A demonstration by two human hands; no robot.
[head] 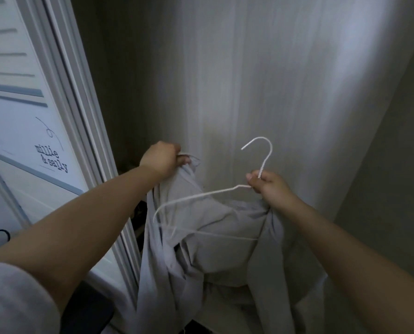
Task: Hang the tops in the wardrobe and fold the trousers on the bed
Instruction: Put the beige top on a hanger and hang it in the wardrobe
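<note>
A pale grey top (215,256) hangs crumpled between my two hands in front of the open wardrobe. My left hand (161,158) grips one upper edge of the top, raised at the left. My right hand (267,186) holds the neck of a thin white wire hanger (201,196), and a bunch of the top's cloth sits under the same hand. The hanger's hook points up and its left shoulder lies over the cloth; its lower bar crosses the top. No trousers or bed are in view.
The wardrobe's pale wood-grain back panel (261,92) fills the middle. A white sliding-door frame (80,116) runs down the left, beside a white box printed "millie & sally" (51,157). A dark side wall (389,177) stands at the right.
</note>
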